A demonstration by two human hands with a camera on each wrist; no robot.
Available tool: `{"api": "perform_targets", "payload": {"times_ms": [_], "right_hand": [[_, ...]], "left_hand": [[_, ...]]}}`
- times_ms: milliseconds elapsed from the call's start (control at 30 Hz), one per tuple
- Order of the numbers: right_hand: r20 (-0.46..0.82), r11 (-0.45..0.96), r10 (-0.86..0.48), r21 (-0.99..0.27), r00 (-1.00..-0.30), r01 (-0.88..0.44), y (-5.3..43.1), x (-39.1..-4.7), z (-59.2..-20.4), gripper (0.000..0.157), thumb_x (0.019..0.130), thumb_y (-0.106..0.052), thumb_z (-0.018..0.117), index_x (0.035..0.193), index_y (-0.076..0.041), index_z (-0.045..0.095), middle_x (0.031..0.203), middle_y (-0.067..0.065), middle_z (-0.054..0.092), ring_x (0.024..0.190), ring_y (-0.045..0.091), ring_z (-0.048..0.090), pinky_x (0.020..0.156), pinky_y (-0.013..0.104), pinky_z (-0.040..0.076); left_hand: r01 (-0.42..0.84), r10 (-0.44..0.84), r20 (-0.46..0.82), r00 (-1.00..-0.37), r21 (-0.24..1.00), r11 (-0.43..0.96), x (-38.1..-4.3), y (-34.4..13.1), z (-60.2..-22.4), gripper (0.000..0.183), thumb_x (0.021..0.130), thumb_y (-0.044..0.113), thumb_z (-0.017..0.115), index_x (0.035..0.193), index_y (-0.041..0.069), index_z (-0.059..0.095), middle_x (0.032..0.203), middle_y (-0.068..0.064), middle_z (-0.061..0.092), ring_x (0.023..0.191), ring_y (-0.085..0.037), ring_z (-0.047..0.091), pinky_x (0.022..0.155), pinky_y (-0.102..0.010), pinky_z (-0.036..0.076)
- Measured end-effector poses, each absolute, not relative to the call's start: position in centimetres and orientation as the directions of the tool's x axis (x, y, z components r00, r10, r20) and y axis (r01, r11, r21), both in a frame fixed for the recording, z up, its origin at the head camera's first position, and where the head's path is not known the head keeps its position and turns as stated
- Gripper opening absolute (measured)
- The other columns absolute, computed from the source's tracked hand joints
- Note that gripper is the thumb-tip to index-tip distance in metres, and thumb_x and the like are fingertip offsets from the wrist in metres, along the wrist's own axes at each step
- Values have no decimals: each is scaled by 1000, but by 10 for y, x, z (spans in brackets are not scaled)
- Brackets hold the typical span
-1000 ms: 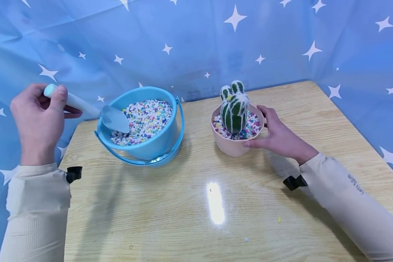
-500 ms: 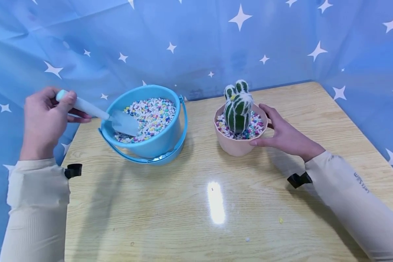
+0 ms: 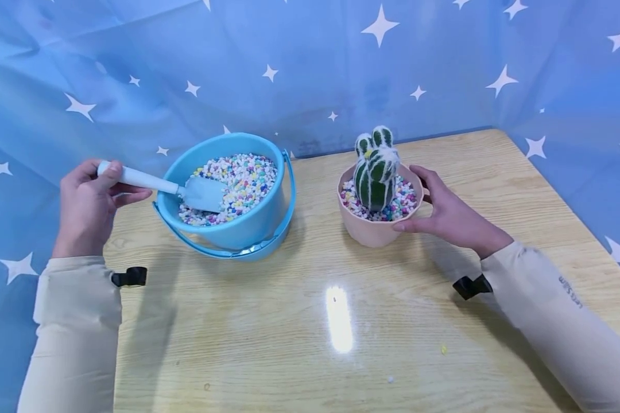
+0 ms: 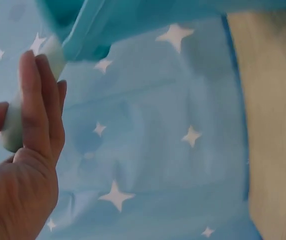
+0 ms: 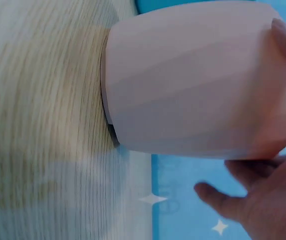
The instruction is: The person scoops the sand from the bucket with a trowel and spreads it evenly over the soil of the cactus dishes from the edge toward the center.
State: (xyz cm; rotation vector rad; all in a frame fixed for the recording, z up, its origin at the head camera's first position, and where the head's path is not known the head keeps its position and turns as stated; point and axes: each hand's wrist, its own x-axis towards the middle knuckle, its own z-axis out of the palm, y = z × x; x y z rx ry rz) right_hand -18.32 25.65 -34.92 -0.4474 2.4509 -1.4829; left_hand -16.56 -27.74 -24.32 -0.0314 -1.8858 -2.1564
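Over the left rim of a light blue bucket (image 3: 260, 221), my left hand (image 3: 90, 201) pinches the handle of a pale blue shovel (image 3: 204, 195). The shovel's blade lies inside the bucket, against small multicoloured pebbles (image 3: 245, 178). In the left wrist view, thumb and fingers hold the handle (image 4: 14, 125) from both sides. To the right stands a pink pot (image 3: 367, 229) with a green cactus (image 3: 374, 178) upright in more pebbles. My right hand (image 3: 449, 218) grips the pot's right rim, thumb in front. The right wrist view shows the pot's faceted side (image 5: 198, 80).
Both containers stand on a wooden table (image 3: 268, 344). A blue star-patterned cloth (image 3: 310, 74) hangs close behind it. The bucket's handle (image 3: 222, 252) hangs down in front. A white pebble (image 3: 390, 379) and a yellow bit (image 3: 443, 349) lie near the front.
My left hand has moved right and down, carrying the shovel's blade further into the bucket and levelling its handle. My right hand keeps its grip on the pot.
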Motion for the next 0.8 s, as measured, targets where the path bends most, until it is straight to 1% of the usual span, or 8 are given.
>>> {"api": "perform_targets", "payload": {"times_ms": [67, 200, 333, 433, 567, 667, 800], "right_hand": [[-51, 440, -368, -889, -928, -126, 256, -182, -349, 114, 82, -30, 83, 158, -19, -2, 161, 7, 1, 141, 45, 18, 106, 67, 33], [-46, 437, -383, -889, -922, -137, 257, -182, -350, 114, 83, -29, 82, 158, -21, -4, 161, 7, -1, 142, 44, 16, 108, 68, 29], [-43, 433, -377, -891, -925, -135, 257, -182, -351, 111, 83, -31, 82, 158, -21, 1, 160, 7, 5, 142, 42, 18, 107, 67, 32], [-27, 436, -358, -889, -933, -142, 255, -179, -351, 109, 82, -34, 83, 157, -18, 5, 157, 10, 10, 141, 42, 21, 105, 66, 35], [-10, 454, -361, -876, -932, -166, 254, -178, -351, 111, 81, -35, 83, 157, -15, 5, 157, 12, 9, 140, 43, 21, 107, 66, 32], [-3, 454, -386, -871, -922, -187, 255, -181, -350, 112, 82, -31, 83, 158, -18, 2, 159, 10, 5, 142, 41, 17, 110, 67, 27], [-15, 418, -413, -891, -911, -175, 257, -185, -351, 111, 83, -23, 83, 158, -27, 1, 161, 4, 1, 145, 36, 11, 112, 66, 23]], "left_hand": [[221, -205, 188, -961, 963, -153, -167, -274, -245, 27, 94, 15, 66, 102, -8, 55, 98, -19, 58, 72, -27, 69, 71, -37, 62], [234, -243, 187, -952, 955, -182, -167, -269, -250, 29, 93, 15, 68, 104, -8, 55, 95, -19, 61, 72, -27, 69, 69, -37, 62], [242, -268, 188, -945, 953, -183, -166, -268, -252, 27, 94, 14, 67, 104, -7, 55, 95, -18, 62, 74, -27, 69, 68, -37, 63], [241, -281, 182, -942, 952, -190, -165, -268, -253, 26, 94, 14, 66, 104, -7, 56, 94, -18, 62, 75, -27, 69, 68, -36, 63], [227, -295, 152, -943, 944, -241, -164, -268, -254, 25, 94, 13, 67, 104, -8, 56, 92, -18, 63, 76, -28, 69, 67, -37, 63], [219, -303, 134, -944, 939, -267, -163, -266, -256, 26, 93, 13, 67, 104, -9, 56, 92, -19, 63, 75, -28, 70, 67, -37, 63], [217, -304, 132, -944, 939, -266, -162, -265, -258, 30, 93, 15, 68, 106, -9, 55, 91, -19, 63, 76, -28, 69, 68, -36, 63]]}}
